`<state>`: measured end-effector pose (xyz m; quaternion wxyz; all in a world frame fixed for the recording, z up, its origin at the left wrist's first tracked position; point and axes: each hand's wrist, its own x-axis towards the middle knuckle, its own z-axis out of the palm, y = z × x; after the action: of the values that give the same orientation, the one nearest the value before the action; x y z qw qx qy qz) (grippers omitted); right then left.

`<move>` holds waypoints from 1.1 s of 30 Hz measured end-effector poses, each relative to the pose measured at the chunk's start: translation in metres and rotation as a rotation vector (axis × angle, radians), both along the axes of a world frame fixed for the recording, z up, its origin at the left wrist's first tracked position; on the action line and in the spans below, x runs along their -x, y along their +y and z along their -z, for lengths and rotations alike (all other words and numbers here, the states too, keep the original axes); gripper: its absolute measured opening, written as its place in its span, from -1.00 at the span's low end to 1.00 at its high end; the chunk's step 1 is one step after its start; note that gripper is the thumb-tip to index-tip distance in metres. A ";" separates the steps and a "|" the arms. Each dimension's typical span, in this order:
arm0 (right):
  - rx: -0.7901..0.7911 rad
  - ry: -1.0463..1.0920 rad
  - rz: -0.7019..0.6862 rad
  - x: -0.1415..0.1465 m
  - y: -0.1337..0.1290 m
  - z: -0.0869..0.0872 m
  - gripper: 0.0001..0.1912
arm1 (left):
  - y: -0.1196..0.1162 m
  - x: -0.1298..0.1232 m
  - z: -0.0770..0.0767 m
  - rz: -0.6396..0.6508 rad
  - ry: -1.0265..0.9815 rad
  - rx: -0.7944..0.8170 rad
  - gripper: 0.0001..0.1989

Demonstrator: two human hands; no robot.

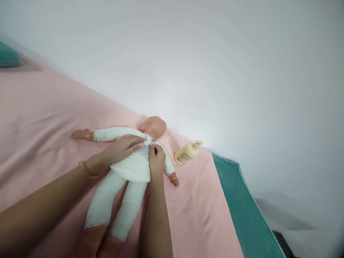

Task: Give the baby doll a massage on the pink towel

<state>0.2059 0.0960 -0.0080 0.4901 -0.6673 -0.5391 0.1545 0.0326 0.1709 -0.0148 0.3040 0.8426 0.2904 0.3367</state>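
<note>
A baby doll (156,127) lies on its back on a pink sheet, its head turned and its arms spread out. It wears a white shirt (131,167) and white trousers (126,208). My left hand (125,147) rests on the chest of the shirt, fingers stretched out towards the neckline. Beside it, my right hand (156,157) has its fingers curled and pinched together at the front of the shirt, seemingly on the fabric; its fingertips are partly hidden. A thin dark line shows at the collar, too small to make out.
A pale yellow pump bottle (186,152) lies tilted on the pink sheet (199,200), right of the doll. Teal material (242,200) shows along the right edge. At the far left is a teal object (9,55). The white wall (188,64) rises behind.
</note>
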 end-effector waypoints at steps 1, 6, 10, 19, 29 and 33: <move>-0.036 0.013 0.007 0.001 0.000 0.001 -0.77 | -0.001 0.000 0.000 -0.009 -0.008 0.000 -0.44; -0.160 0.015 -0.063 0.001 -0.004 0.003 -0.78 | -0.001 -0.001 0.001 -0.024 -0.013 -0.018 -0.43; -0.153 0.014 -0.115 0.001 -0.004 0.003 -0.77 | 0.003 -0.001 0.003 0.006 0.028 -0.041 -0.44; -0.057 -0.042 -0.121 0.001 -0.004 0.002 -0.74 | 0.007 -0.002 0.007 0.024 0.045 -0.042 -0.47; -0.037 -0.099 -0.144 -0.001 -0.004 0.008 -0.65 | 0.007 -0.003 0.011 0.011 0.057 -0.058 -0.45; -0.031 -0.115 -0.149 -0.001 -0.002 0.007 -0.67 | 0.008 -0.002 0.011 0.018 0.084 -0.043 -0.42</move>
<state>0.2072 0.0943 -0.0152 0.4559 -0.6255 -0.6167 0.1434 0.0350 0.1792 -0.0253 0.2763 0.8648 0.2880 0.3047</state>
